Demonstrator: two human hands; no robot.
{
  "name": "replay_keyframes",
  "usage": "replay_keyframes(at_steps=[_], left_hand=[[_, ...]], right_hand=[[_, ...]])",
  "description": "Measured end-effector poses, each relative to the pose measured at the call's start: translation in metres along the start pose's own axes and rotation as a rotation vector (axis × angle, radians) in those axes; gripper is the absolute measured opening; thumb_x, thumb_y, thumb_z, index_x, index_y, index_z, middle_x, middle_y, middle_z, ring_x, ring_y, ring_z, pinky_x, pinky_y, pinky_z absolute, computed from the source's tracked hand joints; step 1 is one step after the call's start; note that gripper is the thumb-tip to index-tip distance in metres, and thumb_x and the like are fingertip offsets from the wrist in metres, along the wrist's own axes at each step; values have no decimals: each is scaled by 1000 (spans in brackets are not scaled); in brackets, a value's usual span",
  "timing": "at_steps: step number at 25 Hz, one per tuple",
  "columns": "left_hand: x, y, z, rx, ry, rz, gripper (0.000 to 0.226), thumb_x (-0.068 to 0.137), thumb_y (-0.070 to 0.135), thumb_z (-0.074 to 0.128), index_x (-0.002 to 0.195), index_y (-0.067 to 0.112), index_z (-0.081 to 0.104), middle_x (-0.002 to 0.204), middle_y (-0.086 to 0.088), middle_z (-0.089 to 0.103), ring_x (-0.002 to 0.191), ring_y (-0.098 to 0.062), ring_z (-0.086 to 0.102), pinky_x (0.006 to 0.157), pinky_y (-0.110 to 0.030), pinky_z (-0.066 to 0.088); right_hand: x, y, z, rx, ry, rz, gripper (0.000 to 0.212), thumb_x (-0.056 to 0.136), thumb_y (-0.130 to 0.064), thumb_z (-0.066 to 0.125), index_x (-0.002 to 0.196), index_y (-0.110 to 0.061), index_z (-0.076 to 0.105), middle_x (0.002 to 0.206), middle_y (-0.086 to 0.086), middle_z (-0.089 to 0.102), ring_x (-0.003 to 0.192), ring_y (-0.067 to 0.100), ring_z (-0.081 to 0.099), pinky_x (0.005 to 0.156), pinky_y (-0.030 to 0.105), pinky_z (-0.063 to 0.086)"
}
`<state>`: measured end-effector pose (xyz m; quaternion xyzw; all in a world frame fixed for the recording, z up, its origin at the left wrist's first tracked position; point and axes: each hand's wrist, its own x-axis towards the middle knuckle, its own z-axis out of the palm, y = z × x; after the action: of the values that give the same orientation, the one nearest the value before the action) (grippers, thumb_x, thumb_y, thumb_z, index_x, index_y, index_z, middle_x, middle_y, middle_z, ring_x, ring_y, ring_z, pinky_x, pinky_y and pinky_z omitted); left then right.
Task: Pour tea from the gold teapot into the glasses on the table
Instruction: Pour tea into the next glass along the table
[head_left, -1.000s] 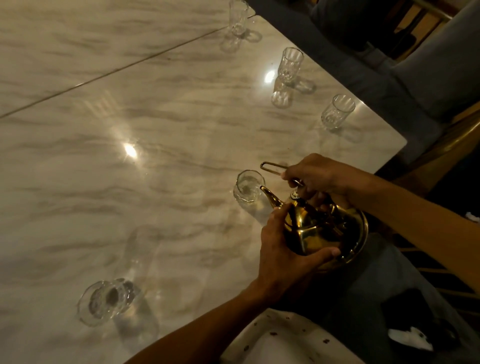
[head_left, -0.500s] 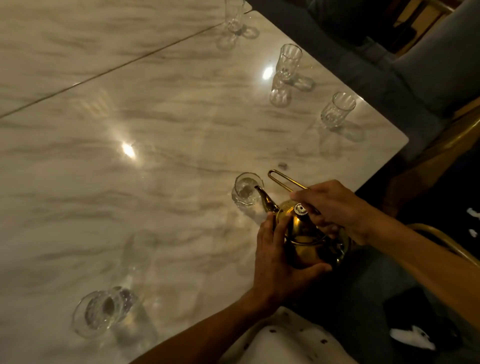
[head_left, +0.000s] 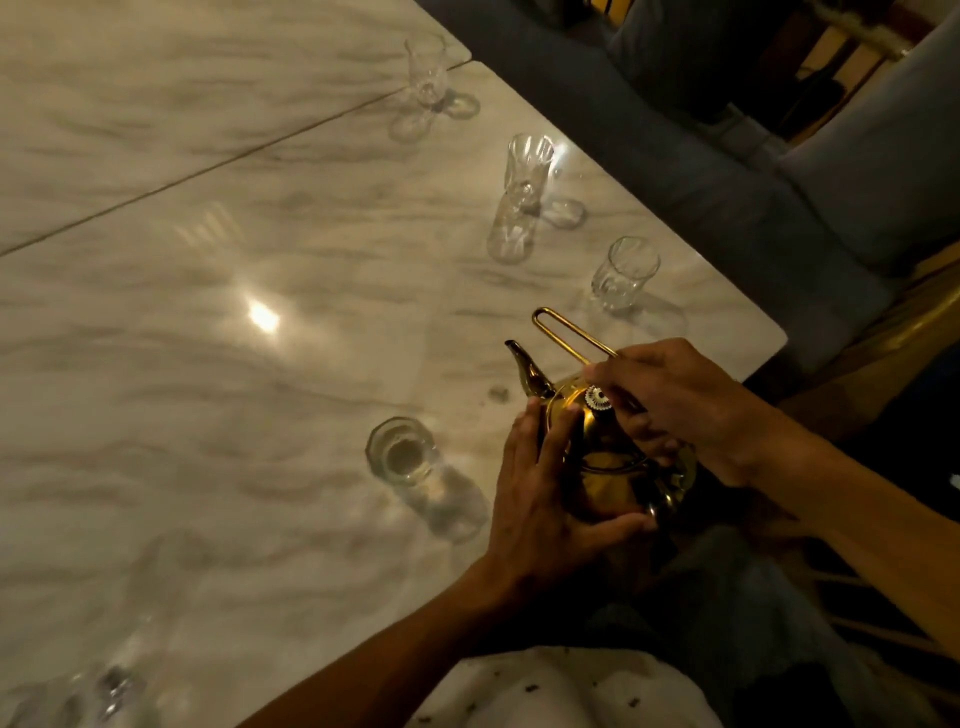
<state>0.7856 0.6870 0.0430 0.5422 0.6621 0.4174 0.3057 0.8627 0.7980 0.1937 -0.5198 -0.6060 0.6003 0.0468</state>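
A glass (head_left: 402, 453) holding a little liquid stands on the desk (head_left: 208, 364) just left of the left hand (head_left: 540, 499), which cups the gold teapot (head_left: 608, 447). The right hand (head_left: 675, 395) grips its handle; beyond, three glasses look empty.

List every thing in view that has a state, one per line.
gold teapot: lid on, held in both hands, spout not over any glass
nearest glass: upright, contents unclear
three far glasses: upright, look empty
left hand: cupping the pot's body
right hand: gripping the wire handle
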Motion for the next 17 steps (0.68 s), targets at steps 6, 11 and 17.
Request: replay_keyframes(at_steps=[6, 11, 17], left_hand=[[75, 42, 88, -63, 157, -15, 112, 63, 68, 77, 149, 53, 7, 163, -1, 15, 151, -17, 15, 119, -34, 26], [132, 82, 133, -127, 133, -77, 109, 59, 75, 73, 146, 56, 10, 160, 0, 23, 148, -15, 22, 116, -29, 28], [172, 98, 156, -229, 140, -97, 102, 58, 67, 79, 144, 48, 27, 147, 8, 41, 134, -10, 42, 106, -39, 47]], right_hand=[[33, 1, -106, -75, -41, -72, 38, 90, -23, 51, 52, -19, 50, 32, -10, 40, 27, 0, 32, 29, 14, 26], [60, -10, -182, -106, -76, -11, 38, 91, -20, 49, 53, -17, 45, 36, -10, 38, 28, 4, 30, 33, 16, 26], [98, -23, -220, -233, -56, 103, 31, 90, -24, 51, 61, -13, 49, 29, -9, 39, 22, 4, 32, 29, 15, 28]])
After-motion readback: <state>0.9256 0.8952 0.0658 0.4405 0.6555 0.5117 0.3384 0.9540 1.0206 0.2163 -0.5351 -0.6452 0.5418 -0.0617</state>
